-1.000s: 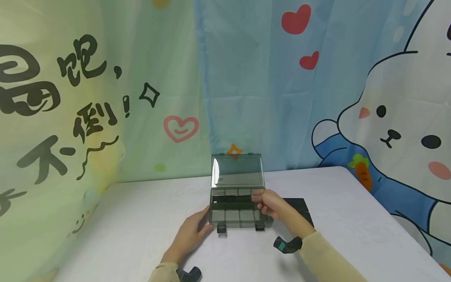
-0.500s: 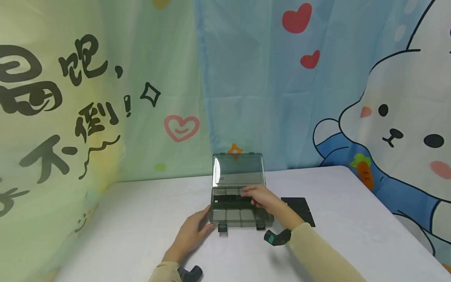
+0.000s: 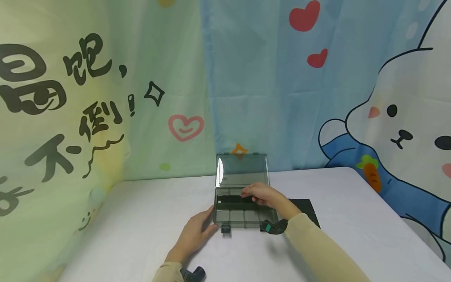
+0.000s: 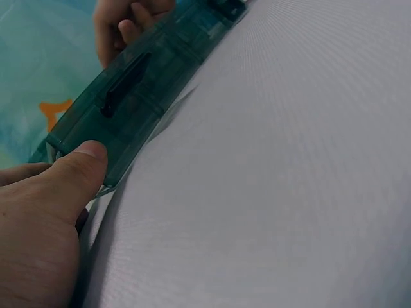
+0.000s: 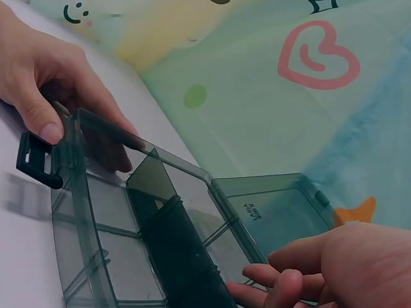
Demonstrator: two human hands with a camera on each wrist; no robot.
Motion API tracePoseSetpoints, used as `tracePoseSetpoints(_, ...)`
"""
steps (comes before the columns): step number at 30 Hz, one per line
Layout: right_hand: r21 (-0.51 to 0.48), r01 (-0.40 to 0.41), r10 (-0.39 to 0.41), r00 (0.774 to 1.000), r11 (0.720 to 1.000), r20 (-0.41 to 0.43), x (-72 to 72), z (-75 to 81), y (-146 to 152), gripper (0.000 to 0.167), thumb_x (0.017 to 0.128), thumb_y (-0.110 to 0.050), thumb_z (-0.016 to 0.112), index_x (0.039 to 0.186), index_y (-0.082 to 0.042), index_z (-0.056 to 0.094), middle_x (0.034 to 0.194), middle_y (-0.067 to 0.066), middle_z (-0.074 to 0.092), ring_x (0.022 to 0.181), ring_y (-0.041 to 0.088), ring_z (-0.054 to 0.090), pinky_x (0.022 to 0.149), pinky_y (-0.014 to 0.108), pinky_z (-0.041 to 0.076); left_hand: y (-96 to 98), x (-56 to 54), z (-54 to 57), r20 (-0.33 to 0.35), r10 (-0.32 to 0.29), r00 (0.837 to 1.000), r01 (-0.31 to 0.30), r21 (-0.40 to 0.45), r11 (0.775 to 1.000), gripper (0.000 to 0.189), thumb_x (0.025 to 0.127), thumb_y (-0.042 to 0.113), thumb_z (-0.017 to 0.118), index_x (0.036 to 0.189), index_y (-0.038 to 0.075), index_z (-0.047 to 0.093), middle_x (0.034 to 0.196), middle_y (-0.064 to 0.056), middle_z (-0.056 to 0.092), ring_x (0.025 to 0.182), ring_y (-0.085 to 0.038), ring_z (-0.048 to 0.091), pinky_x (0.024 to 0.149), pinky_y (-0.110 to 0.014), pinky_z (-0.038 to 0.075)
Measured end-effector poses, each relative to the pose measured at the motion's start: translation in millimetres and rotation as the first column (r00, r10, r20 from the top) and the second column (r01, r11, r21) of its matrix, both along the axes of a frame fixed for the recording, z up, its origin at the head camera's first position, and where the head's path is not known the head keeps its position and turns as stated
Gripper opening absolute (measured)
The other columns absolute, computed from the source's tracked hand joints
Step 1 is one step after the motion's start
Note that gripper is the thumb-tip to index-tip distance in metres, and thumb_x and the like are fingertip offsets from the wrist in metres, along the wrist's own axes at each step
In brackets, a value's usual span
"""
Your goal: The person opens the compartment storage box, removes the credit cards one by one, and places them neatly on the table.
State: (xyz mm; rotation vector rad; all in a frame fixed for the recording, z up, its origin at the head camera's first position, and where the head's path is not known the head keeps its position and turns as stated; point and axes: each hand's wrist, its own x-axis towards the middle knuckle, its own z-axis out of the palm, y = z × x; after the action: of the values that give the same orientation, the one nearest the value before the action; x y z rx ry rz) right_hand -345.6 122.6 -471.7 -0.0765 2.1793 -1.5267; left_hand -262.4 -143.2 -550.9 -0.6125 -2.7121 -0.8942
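Observation:
A see-through smoky-grey compartment box [image 3: 237, 224] lies on the table with its lid [image 3: 243, 170] raised at the back. Across its middle row sits a long black strip [image 3: 230, 202] with a small white mark near the left end. My left hand [image 3: 193, 235] holds the box's front left corner, thumb [image 4: 90, 160] on the front wall and fingers along the side. Over the right part of the strip is my right hand [image 3: 264, 195]. Its index finger reaches left and other fingers bend loosely near the strip's edge [image 5: 192, 269]. Contact there is partly hidden.
Beside the box, partly behind the right forearm, lies a flat black piece [image 3: 306, 206]. A front latch [image 3: 226, 228] of the box hangs down over the white table [image 3: 141, 219]. A printed curtain [image 3: 246, 86] stands behind the table.
My right hand has moved left along the strip, from its right end towards the middle, and its index finger has extended. The left hand stays on the box corner. The head view shifted slightly.

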Motion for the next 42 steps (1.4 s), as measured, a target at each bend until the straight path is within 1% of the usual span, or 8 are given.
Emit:
tracePoseSetpoints(5, -0.007, 0.020, -0.020, 1.000, 1.000, 0.006, 0.6, 0.8, -6.5, 0.038, 0.099, -0.017, 0.049, 0.129, 0.006, 0.054, 0.123, 0.019, 0.063, 0.048, -0.002, 0.039, 0.040, 0.011, 0.025, -1.2, 1.1, 0.0, 0.019, -0.003, 1.000, 0.003, 0.024, 1.000, 0.064, 0.090, 0.042, 0.062, 0.142, 0.011, 0.044, 0.135, -0.009, 0.057, 0.124, -0.029, 0.054, 0.107, -0.046, 0.043)
tracePoseSetpoints(11, -0.021, 0.037, -0.036, 0.999, 0.999, 0.014, 1.0, 1.8, -14.0, 0.036, 0.098, -0.014, 0.049, 0.127, 0.007, 0.055, 0.120, 0.020, 0.064, 0.050, -0.002, 0.037, 0.040, 0.009, 0.025, -3.5, 1.8, 0.8, 0.037, 0.026, 0.999, -0.026, -0.005, 1.000, 0.065, 0.090, 0.048, 0.058, 0.144, 0.014, 0.042, 0.137, -0.006, 0.056, 0.126, -0.026, 0.053, 0.109, -0.045, 0.041)
tracePoseSetpoints(15, -0.108, 0.096, -0.085, 0.991, 0.990, 0.104, 1.8, 5.1, -16.8, 0.037, 0.099, -0.011, 0.047, 0.130, 0.008, 0.051, 0.127, 0.026, 0.057, 0.049, -0.004, 0.038, 0.039, 0.007, 0.025, -3.9, 1.6, 1.6, 0.044, 0.012, 0.999, -0.013, 0.010, 1.000, 0.065, 0.090, 0.046, 0.059, 0.143, 0.012, 0.042, 0.137, -0.007, 0.055, 0.126, -0.027, 0.053, 0.109, -0.046, 0.041)
tracePoseSetpoints(18, -0.200, 0.151, -0.114, 0.976, 0.968, 0.183, 3.6, 8.2, -20.1, 0.040, 0.100, -0.008, 0.043, 0.136, 0.008, 0.044, 0.136, 0.031, 0.047, 0.048, -0.007, 0.041, 0.039, 0.004, 0.029, -4.2, 1.6, 2.3, 0.035, 0.008, 0.999, -0.008, 0.010, 1.000, 0.065, 0.090, 0.045, 0.059, 0.143, 0.012, 0.043, 0.137, -0.008, 0.056, 0.126, -0.028, 0.053, 0.108, -0.046, 0.042)
tracePoseSetpoints(21, -0.262, 0.188, -0.134, 0.968, 0.946, 0.213, 5.8, 11.0, -25.1, 0.043, 0.100, -0.007, 0.040, 0.139, 0.010, 0.037, 0.140, 0.035, 0.039, 0.049, -0.007, 0.044, 0.041, 0.003, 0.034, -4.9, 1.7, 3.7, 0.034, 0.018, 0.999, -0.018, 0.002, 1.000, 0.065, 0.090, 0.046, 0.059, 0.143, 0.013, 0.043, 0.136, -0.007, 0.056, 0.125, -0.028, 0.053, 0.108, -0.046, 0.042)
tracePoseSetpoints(26, -0.246, 0.240, -0.189, 0.959, 0.939, 0.213, 10.5, 9.3, -27.9, 0.043, 0.100, -0.007, 0.040, 0.139, 0.010, 0.037, 0.140, 0.033, 0.042, 0.051, -0.005, 0.045, 0.042, 0.004, 0.035, -4.8, 1.1, 2.7, 0.047, 0.013, 0.999, -0.014, 0.015, 1.000, 0.064, 0.090, 0.045, 0.059, 0.144, 0.014, 0.042, 0.137, -0.008, 0.055, 0.127, -0.027, 0.052, 0.109, -0.045, 0.041)
tracePoseSetpoints(32, -0.248, 0.219, -0.174, 0.966, 0.944, 0.191, 15.1, 3.6, -26.2, 0.046, 0.100, -0.006, 0.039, 0.142, 0.009, 0.031, 0.142, 0.032, 0.039, 0.052, -0.005, 0.041, 0.042, 0.005, 0.033, -5.0, 0.8, 0.0, 0.005, -0.009, 1.000, 0.009, 0.016, 1.000, 0.064, 0.091, 0.044, 0.059, 0.142, 0.008, 0.044, 0.136, -0.010, 0.056, 0.125, -0.030, 0.054, 0.107, -0.047, 0.042)
tracePoseSetpoints(42, -0.316, 0.257, -0.193, 0.956, 0.913, 0.221, 12.8, -3.1, -17.7, 0.044, 0.101, -0.008, 0.041, 0.142, 0.007, 0.035, 0.146, 0.029, 0.037, 0.051, -0.003, 0.032, 0.041, 0.008, 0.025, -1.6, -0.4, 1.3, 0.061, 0.014, 0.998, -0.014, -0.009, 1.000, 0.067, 0.090, 0.049, 0.057, 0.145, 0.015, 0.041, 0.139, -0.005, 0.054, 0.128, -0.025, 0.051, 0.110, -0.045, 0.040)
